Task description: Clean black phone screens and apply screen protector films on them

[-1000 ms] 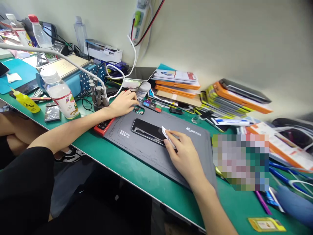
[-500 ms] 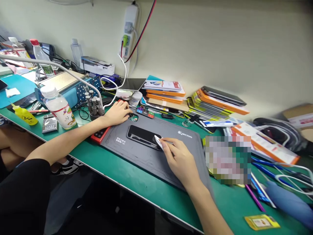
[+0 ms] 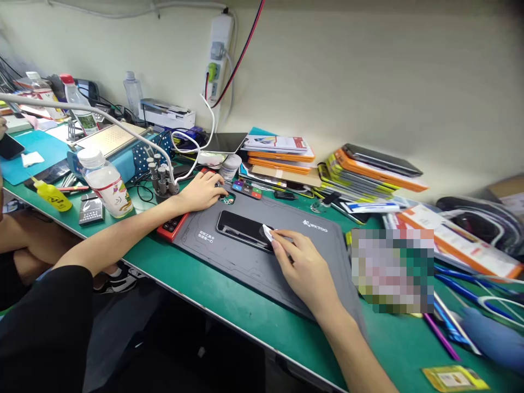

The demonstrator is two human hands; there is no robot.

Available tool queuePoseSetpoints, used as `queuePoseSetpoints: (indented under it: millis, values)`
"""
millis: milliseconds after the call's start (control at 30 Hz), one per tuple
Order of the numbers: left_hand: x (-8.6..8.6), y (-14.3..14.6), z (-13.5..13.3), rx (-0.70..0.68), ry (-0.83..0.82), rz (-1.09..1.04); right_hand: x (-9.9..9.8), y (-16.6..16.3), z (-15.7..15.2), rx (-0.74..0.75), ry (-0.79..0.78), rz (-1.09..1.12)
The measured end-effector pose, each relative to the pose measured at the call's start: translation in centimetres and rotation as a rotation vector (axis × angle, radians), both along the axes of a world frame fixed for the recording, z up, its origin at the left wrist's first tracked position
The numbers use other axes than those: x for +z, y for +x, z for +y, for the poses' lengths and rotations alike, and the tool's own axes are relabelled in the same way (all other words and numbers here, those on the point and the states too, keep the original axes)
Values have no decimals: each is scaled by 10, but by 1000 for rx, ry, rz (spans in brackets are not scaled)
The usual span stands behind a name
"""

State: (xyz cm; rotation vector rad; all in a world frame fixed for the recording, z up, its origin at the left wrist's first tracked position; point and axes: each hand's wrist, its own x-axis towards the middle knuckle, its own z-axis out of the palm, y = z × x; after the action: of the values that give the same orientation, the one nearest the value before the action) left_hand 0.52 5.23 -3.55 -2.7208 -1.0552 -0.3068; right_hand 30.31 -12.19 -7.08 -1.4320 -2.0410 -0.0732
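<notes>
The black phone (image 3: 239, 224) lies flat, screen up, on the gray mat (image 3: 241, 262) on the green bench (image 3: 221, 289). The right hand (image 3: 303, 259) is at the phone's right end. Its fingers pinch a small white cloth (image 3: 267, 231), and the cloth looks like it touches the glass. Not much has changed in the last second: the view has turned a bit, and less of the cloth shows than before. The hand is still at the same end, so the work seems to be staying on that bit of the phone. The left hand (image 3: 200, 191) is still by the mat's left end, near the red box (image 3: 171, 226). Its fingers are bent, but I cannot tell if they grip anything. At the far left edge, another person's hand (image 3: 2, 126) now shows next to a dark phone (image 3: 10, 147).
</notes>
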Motion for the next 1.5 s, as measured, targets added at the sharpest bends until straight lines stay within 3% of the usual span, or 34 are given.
queuePoseSetpoints:
  millis: [367,567,733,933,1500]
  values:
    - [6,4,-10,44,-70,-14,-16,12,15,38,58,-29]
    - [11,5,-6,30,-74,-78,-6,19,37,78,5,-53]
    - [12,6,-5,26,-15,-146,7,19,26,97,60,-64]
    - [9,3,-5,37,37,-69,13,14,18,117,118,-104]
    - [2,1,1,-33,-21,-32,-2,11,24,82,120,-88]
